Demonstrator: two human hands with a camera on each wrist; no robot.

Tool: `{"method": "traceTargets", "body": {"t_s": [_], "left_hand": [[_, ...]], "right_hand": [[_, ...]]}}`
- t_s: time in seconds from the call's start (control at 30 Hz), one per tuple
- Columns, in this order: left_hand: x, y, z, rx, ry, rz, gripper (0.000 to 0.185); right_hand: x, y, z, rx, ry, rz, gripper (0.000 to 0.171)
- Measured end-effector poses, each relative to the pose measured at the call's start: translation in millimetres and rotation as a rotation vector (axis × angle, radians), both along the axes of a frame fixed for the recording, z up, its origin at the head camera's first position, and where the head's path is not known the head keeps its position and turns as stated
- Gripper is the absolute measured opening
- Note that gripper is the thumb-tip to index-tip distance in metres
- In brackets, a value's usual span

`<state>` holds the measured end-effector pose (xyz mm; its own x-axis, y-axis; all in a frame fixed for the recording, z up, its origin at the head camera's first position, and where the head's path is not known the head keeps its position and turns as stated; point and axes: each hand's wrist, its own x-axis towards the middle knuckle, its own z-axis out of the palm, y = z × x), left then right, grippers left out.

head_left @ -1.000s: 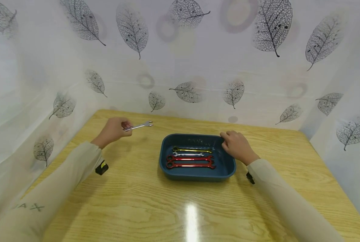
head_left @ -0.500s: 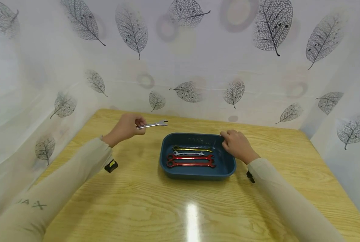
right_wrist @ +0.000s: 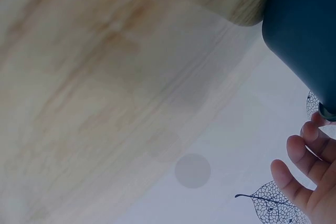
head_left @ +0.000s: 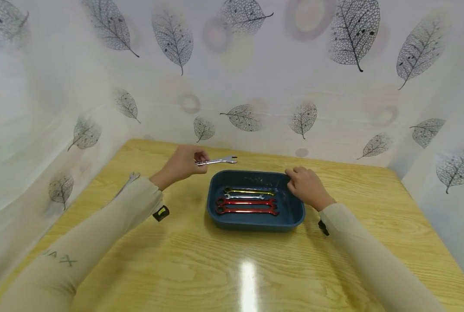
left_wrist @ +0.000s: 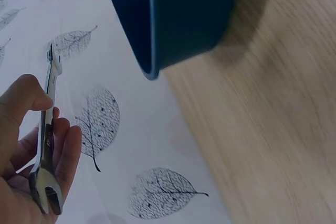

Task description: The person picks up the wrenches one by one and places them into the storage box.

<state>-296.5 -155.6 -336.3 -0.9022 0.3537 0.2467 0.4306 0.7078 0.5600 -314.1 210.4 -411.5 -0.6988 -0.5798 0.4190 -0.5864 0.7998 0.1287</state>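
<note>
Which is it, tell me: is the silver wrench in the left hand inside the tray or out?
Out: the left hand holds the silver wrench above the table, short of the blue tray.

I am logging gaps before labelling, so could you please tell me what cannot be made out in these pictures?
- Head view: a wrench on the table is mostly hidden behind the left sleeve.
- Head view: markings on the held wrench are too small to read.
- Left wrist view: the tray is cut off by the top edge; its contents are hidden.
- Right wrist view: the right hand is cut by the frame edge, so its contact with the tray is unclear.
</note>
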Motion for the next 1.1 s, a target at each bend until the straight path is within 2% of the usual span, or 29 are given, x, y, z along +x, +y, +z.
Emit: {"method": "traceTargets", "body": {"t_s": [0.4, 0.73, 1.1], "left_hand": [[3.8, 40.5, -1.3, 0.059, 0.013, -0.057, 0.012], [9.7, 67.1, -11.5, 0.057, 0.003, -0.100, 0.009], [11.2, 81.7, -25.3, 0.063, -0.024, -0.167, 0.010]], "right_hand": [[-0.1, 2.4, 0.6, 0.003, -0.011, -0.003, 0.007], [0.5, 1.7, 0.3, 0.004, -0.043, -0.017, 0.007], [-0.7, -0.7, 2.3, 0.000, -0.047, -0.022, 0.005]]}}
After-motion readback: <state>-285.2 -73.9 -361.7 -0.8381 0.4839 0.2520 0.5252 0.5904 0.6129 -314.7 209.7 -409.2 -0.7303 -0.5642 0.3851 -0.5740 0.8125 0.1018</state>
